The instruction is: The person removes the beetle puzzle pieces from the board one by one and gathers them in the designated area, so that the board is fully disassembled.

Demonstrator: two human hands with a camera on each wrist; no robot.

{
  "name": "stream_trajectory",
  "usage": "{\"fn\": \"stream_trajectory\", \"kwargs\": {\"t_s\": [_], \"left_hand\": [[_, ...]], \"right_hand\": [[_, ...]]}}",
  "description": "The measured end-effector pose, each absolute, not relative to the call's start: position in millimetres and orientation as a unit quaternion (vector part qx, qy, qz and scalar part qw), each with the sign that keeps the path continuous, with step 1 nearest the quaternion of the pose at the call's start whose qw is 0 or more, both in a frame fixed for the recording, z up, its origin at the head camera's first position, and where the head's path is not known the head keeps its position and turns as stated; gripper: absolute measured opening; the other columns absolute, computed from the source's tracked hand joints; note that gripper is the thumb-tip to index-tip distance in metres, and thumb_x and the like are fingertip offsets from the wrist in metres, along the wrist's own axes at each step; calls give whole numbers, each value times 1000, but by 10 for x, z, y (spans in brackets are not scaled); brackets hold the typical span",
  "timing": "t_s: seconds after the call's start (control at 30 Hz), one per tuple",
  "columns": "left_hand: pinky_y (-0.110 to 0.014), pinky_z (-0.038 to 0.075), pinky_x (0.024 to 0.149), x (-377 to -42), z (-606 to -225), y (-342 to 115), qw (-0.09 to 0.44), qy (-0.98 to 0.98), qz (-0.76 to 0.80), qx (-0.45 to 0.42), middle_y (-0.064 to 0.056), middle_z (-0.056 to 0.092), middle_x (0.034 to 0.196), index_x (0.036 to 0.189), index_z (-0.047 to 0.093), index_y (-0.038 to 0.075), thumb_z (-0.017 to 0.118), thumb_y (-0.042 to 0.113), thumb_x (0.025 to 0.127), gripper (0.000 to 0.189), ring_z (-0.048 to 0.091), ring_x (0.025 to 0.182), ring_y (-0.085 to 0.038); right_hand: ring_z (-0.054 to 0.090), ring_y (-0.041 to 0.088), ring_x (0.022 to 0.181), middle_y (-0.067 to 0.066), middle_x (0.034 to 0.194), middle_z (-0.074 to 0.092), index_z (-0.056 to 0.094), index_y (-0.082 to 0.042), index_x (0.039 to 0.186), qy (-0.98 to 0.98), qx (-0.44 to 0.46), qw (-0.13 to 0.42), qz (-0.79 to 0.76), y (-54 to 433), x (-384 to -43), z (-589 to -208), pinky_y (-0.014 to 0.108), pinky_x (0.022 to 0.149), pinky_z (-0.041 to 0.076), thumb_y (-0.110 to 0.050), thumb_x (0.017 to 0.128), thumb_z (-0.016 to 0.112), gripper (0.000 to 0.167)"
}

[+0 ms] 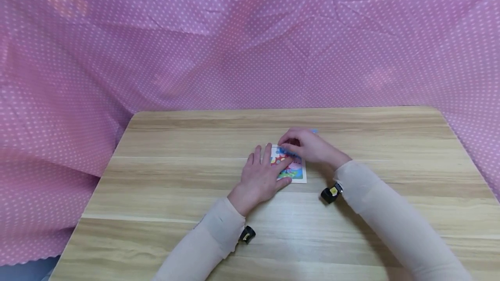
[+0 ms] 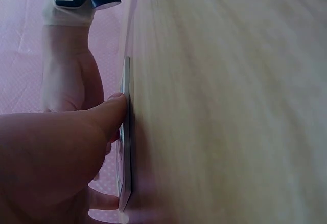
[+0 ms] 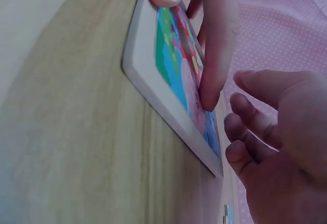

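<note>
Centrally, a thin board lies flat on a wooden table, beneath the two bare hands of a seated or standing person. Its pale border frames a coloured cartoon picture, with green, blue, pink and red areas. The left hand rests on the board, fingers straight and fanned apart; it presses from above, without closing round anything. In the right wrist view its forefinger lies across the picture, while in the left wrist view its thumb rests at the near edge of the board. The right hand is at the far right part of the board. Its fingers and thumb are loosely bent, about half closed, and nothing is seen within them; whether the fingertips touch the board cannot be told. Just beyond this hand, a small blue piece shows on the table, mostly hidden. Pale sleeves cover both forearms, and a small black box sits at the right wrist, a similar one at the left. Behind the table hangs a pink cloth with white dots, creased and folded.
</note>
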State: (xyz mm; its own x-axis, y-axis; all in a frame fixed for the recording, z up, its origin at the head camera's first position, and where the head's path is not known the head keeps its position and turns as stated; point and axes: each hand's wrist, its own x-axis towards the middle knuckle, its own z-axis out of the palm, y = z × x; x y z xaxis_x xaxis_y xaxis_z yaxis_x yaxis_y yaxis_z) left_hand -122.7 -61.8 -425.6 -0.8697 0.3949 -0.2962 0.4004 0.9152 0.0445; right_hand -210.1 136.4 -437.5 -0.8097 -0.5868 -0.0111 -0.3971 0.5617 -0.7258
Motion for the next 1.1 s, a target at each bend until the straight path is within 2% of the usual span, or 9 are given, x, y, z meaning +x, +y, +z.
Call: {"fn": "stream_trajectory", "kwargs": {"t_s": [0.3, 0.63, 1.1], "left_hand": [[-61, 26, 132, -1255, -4255, -614, 156, 966, -6, 207, -22, 15, 180, 169, 27, 52, 41, 68, 109, 63, 20, 164, -52], [-60, 29, 131, -1252, -4236, -613, 151, 966, -11, 209, -22, 17, 179, 169, 28, 50, 42, 68, 109, 64, 21, 164, -52], [-60, 28, 131, -1250, -4224, -619, 158, 965, -16, 207, -21, 16, 180, 169, 26, 51, 40, 69, 109, 64, 21, 164, -51]], "right_hand": [[62, 17, 102, 5, 117, 70, 81, -14, 120, 870, -308, 149, -356, 1319, -2168, -4425, 35, 91, 52, -12, 108, 65, 20], [58, 17, 101, 7, 117, 65, 81, -10, 124, 860, -325, 173, -354, 1303, -2179, -4396, 29, 87, 50, -5, 107, 63, 26], [59, 20, 106, 8, 123, 63, 78, -15, 122, 863, -295, 206, -355, 1271, -2168, -4345, 35, 92, 49, -10, 111, 56, 25]]}}
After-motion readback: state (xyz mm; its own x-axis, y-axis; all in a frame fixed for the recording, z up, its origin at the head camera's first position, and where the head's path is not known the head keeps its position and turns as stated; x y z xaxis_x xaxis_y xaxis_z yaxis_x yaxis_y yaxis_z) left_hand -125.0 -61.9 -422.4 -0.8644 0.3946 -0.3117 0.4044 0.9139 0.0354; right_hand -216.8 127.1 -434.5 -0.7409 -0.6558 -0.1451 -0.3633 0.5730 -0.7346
